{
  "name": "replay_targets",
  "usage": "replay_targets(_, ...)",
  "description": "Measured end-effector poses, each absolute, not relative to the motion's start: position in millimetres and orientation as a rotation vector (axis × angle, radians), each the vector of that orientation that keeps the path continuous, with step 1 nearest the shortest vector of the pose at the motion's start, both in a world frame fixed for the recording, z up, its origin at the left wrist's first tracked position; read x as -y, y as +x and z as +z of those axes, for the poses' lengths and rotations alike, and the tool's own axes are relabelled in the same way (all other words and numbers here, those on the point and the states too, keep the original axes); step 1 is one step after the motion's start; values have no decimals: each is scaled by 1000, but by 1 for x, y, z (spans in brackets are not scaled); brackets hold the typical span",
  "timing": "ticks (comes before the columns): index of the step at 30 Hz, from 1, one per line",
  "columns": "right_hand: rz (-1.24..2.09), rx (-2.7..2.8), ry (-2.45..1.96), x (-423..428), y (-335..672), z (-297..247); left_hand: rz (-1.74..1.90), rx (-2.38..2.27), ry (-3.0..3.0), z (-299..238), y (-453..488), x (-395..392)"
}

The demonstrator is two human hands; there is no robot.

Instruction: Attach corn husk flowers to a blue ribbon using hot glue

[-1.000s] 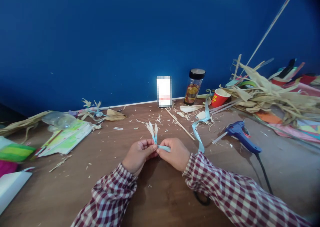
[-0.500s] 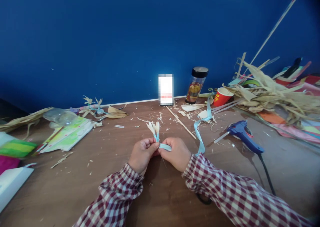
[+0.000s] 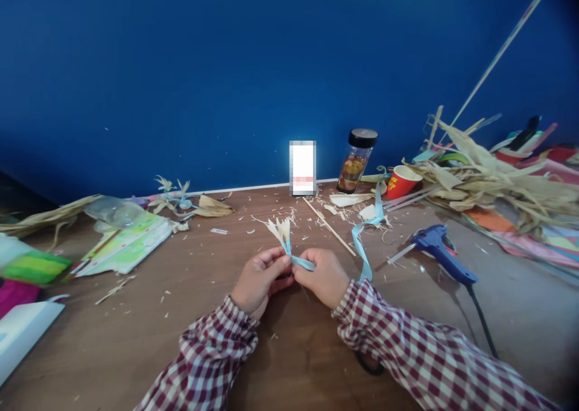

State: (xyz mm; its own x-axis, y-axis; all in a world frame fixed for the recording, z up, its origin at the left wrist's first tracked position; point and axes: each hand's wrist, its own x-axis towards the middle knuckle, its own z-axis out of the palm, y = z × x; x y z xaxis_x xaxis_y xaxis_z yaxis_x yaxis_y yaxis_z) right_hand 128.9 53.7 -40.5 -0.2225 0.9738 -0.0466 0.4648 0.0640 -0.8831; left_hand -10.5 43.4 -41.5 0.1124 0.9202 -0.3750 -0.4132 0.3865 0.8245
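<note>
Two bare hands work close together above a brown wood-grain tabletop (image 3: 113, 338), left of a blue plastic glue gun (image 3: 441, 253) with a translucent stick at its nose. The left hand (image 3: 262, 278) has thumb and index finger pinched shut on the lower end of a small pale bundle of dry, pointed husk petals (image 3: 281, 233). The bundle stands nearly upright, its tips splayed and its narrow neck wrapped in light blue. The right hand (image 3: 326, 278), just beside the left, has its thumb closed against the fingers, gripping a flat, smooth light-blue ribbon section (image 3: 304, 264) that extends to the bundle's base.

A loose, curling light-blue ribbon length (image 3: 356, 237) lies left of the glue gun; the right hand and sleeve hide whether it joins the gripped section. A straight, thin pale stick (image 3: 329, 226) lies farther left of the glue gun, among fine husk shavings. Beyond the glue gun stand a red paper cup (image 3: 401, 183), tilted, and a clear cylindrical bottle with a black lid (image 3: 355, 169). Crinkled, fibrous tan husks (image 3: 493, 181) are heaped beyond it to the right.
</note>
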Motion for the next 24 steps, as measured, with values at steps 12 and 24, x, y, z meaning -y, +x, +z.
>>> replay_targets(12,1289,1793,-1320,-56,131,-39,1061,-1115,695,-46,-19,-48)
replay_targets(24,950,2040,-1349,-58,134,-37,1031,-1206,848,-48,-16,-48)
